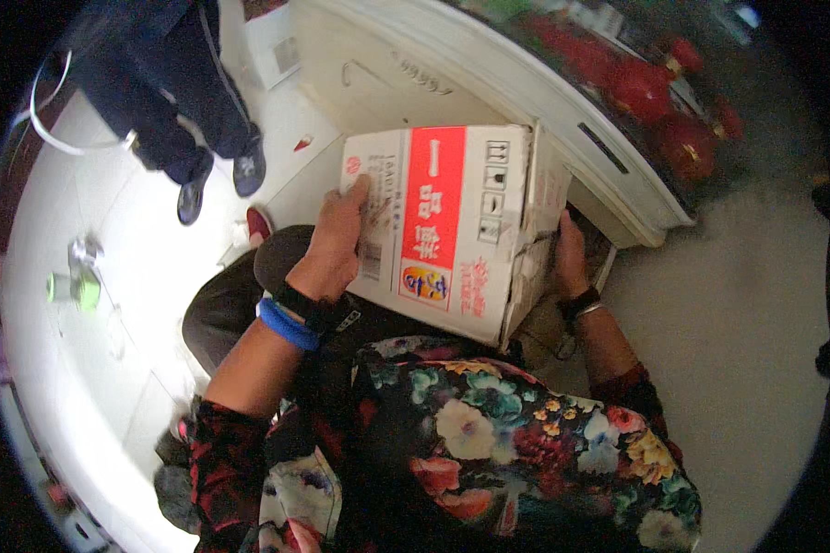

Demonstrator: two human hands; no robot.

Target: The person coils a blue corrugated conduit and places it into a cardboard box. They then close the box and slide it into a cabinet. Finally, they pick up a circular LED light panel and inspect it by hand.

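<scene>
A white cardboard carton (pixel 380 276) with a red printed panel is held in front of my body, tilted above my lap. It bears writing and handling symbols. My left hand (pixel 335 231) grips its left side, with the thumb on the printed face. On the opposite side, my right hand (pixel 573 252) presses against the carton's right end, where the flaps look creased and worn. The right fingers are partly hidden behind the carton. What the carton contains cannot be seen.
A white cabinet (pixel 360 83) stands just beyond the carton, with red objects (pixel 643 97) on its top. At the upper left are another person's legs in dark trousers (pixel 159 76). Green-and-white items (pixel 76 289) lie on the tiled floor (pixel 97 359) at left.
</scene>
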